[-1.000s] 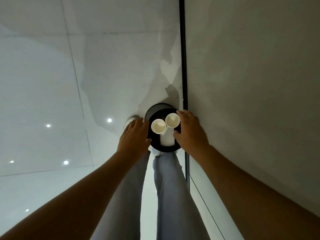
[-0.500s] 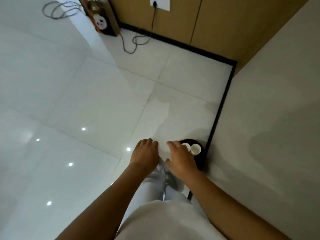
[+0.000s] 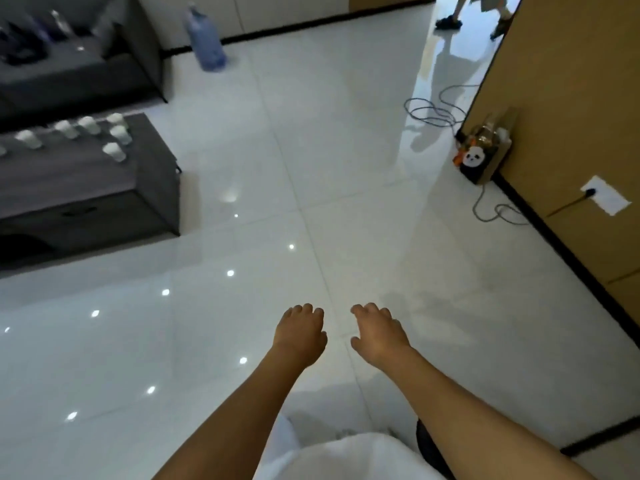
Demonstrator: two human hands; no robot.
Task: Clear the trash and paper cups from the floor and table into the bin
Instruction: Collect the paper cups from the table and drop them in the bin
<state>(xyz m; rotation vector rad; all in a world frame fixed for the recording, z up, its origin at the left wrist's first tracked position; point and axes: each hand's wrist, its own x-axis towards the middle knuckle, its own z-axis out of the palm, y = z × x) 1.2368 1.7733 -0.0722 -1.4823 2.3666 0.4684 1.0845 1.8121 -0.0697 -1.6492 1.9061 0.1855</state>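
A dark tabletop (image 3: pixel 86 174) at the left carries several white paper cups (image 3: pixel 116 133), standing upright and apart from each other. Behind it is a grey sofa (image 3: pixel 69 64), and a blue water jug (image 3: pixel 204 39) stands on the floor (image 3: pixel 311 150) by the far wall. At the right, a panda box (image 3: pixel 481 154) leans on a wooden wall, with cables (image 3: pixel 433 109) lying near it. Another person's feet (image 3: pixel 450 20) show at the top. The bin (image 3: pixel 429 441) peeks out dark under the right forearm, bottom right. Open floor lies between hands and tabletop. The left hand (image 3: pixel 299 336) and right hand (image 3: pixel 379 336) hang palms down over the floor, fingers loosely curled, holding nothing.
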